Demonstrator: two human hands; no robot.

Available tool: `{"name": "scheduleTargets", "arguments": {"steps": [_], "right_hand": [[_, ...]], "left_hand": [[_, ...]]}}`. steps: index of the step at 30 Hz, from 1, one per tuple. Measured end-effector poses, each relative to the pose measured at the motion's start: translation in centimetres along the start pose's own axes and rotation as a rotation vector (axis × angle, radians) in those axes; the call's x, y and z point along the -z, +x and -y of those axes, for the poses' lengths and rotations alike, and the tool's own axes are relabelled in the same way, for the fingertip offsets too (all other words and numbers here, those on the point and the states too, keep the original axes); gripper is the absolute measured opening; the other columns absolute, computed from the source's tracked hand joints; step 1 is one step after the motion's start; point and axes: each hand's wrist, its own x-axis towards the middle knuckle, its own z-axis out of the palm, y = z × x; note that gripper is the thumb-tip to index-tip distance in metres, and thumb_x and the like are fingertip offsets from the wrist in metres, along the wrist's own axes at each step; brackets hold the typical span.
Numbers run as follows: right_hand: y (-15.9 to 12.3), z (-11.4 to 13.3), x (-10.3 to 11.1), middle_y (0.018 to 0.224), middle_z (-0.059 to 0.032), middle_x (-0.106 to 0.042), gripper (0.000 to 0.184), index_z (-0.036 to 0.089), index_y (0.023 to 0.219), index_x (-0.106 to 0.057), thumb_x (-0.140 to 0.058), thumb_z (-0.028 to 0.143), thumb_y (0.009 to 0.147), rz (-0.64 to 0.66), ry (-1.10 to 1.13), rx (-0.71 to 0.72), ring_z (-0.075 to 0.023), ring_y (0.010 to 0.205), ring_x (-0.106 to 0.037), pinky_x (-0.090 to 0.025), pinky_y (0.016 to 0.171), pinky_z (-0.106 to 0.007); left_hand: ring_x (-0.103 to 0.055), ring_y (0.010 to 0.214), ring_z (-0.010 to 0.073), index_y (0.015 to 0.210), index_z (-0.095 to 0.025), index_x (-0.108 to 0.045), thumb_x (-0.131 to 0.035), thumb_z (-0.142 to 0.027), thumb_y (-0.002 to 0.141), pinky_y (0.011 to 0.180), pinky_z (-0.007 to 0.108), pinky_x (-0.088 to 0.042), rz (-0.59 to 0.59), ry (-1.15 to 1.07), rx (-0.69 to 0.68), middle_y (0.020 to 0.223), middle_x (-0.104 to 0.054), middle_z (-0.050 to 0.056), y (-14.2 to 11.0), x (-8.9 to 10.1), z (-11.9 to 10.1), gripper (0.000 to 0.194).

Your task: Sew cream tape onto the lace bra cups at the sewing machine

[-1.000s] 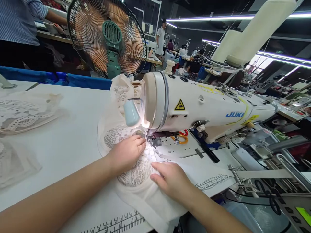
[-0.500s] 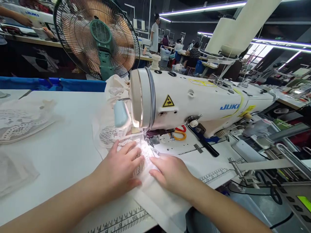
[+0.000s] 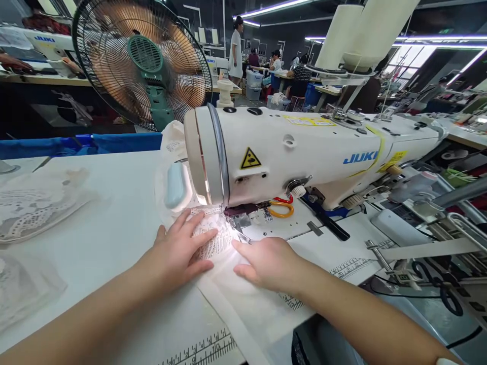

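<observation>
White lace fabric lies under the needle area of a white JUKI sewing machine. My left hand rests flat on the lace with its fingers spread, left of the presser foot. On the right side, my right hand has thumb and forefinger closed on the edge of the white fabric, just in front of the foot. A plain white strip of the cloth hangs toward the table's front edge. The needle itself is hidden by the machine head.
Orange-handled scissors lie behind the needle plate. More lace pieces are spread on the left of the white table. A large fan stands behind. Thread cones rise over the machine. Other people work in the background.
My left hand has shifted slightly left and its fingers are more spread on the lace. My right hand stays near the foot. The camera view has turned a little.
</observation>
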Motion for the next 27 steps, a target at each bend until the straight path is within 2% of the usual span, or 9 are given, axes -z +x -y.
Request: {"name": "scheduleTargets", "arguments": {"steps": [3,9,12,14,16,19,22,27], "right_hand": [[0.5,0.2,0.3,0.084,-0.0109,-0.073,0.064,0.022,0.146,-0.033,-0.047,0.05,0.09,0.042,-0.009,-0.03,-0.0314,0.082,-0.067,-0.041,0.055,-0.033],[1.4,1.1,0.7,0.079,-0.0134,-0.072,0.072,0.02,0.15,-0.024,-0.047,0.053,0.089,0.076,-0.031,-0.073,-0.0341,0.079,-0.067,-0.044,0.055,-0.036],[1.5,1.4,1.2,0.075,-0.0117,-0.071,0.074,0.021,0.151,-0.019,-0.044,0.055,0.09,0.113,-0.027,-0.094,-0.033,0.077,-0.067,-0.045,0.055,-0.035],[1.4,1.5,1.3,0.075,-0.0103,-0.071,0.074,0.021,0.151,-0.017,-0.042,0.056,0.09,0.136,-0.02,-0.094,-0.0318,0.076,-0.067,-0.045,0.054,-0.035],[1.2,1.3,1.3,0.076,-0.0097,-0.071,0.074,0.022,0.15,-0.019,-0.041,0.057,0.09,0.141,-0.027,-0.088,-0.0309,0.075,-0.067,-0.045,0.054,-0.034],[0.6,0.8,0.7,0.073,-0.0088,-0.07,0.073,0.022,0.149,-0.024,-0.04,0.06,0.09,0.1,-0.05,-0.063,-0.0294,0.071,-0.067,-0.044,0.052,-0.032],[0.0,0.2,0.1,0.075,-0.0089,-0.07,0.069,0.022,0.147,-0.029,-0.041,0.058,0.09,0.027,-0.05,-0.012,-0.0282,0.071,-0.067,-0.042,0.051,-0.031],[-0.8,-0.4,-0.4,0.077,-0.0081,-0.07,0.067,0.024,0.147,-0.03,-0.041,0.058,0.091,0.027,-0.058,0.0,-0.0277,0.074,-0.067,-0.039,0.052,-0.029]], "left_hand": [[-0.02,0.138,0.0458,0.132,-0.028,-0.054,-0.057,-0.048,0.081,0.092,0.067,-0.039,0.029,-0.039,0.008,0.152,-0.031,0.015,0.8,-0.3,1.3,0.054],[-0.033,0.133,0.0395,0.129,-0.027,-0.057,-0.057,-0.047,0.078,0.102,0.054,-0.036,0.036,-0.112,-0.01,0.145,-0.041,0.012,2.4,-0.2,3.2,0.055],[-0.043,0.125,0.0372,0.125,-0.026,-0.059,-0.054,-0.049,0.078,0.093,0.045,-0.046,0.075,-0.191,0.034,0.137,-0.046,0.013,2.9,0.5,3.2,0.053],[-0.055,0.109,0.0338,0.126,-0.026,-0.057,-0.049,-0.052,0.079,0.079,0.039,-0.051,0.103,-0.245,0.063,0.128,-0.051,0.013,3.2,1.1,3.1,0.054],[-0.061,0.091,0.0289,0.129,-0.026,-0.055,-0.048,-0.053,0.079,0.069,0.034,-0.05,0.119,-0.278,0.08,0.115,-0.057,0.012,3.4,1.5,2.9,0.057],[-0.061,0.074,0.0244,0.128,-0.026,-0.055,-0.049,-0.055,0.077,0.061,0.03,-0.048,0.152,-0.301,0.145,0.095,-0.061,0.007,3.7,1.8,3.0,0.059],[-0.061,0.067,0.0227,0.126,-0.024,-0.058,-0.049,-0.058,0.074,0.058,0.03,-0.047,0.185,-0.311,0.23,0.088,-0.061,0.005,4.0,1.8,3.1,0.063],[-0.062,0.068,0.0227,0.102,-0.02,-0.068,-0.048,-0.055,0.072,0.059,0.028,-0.047,0.121,-0.308,0.195,0.082,-0.063,0.005,4.7,1.9,3.3,0.051]]}}
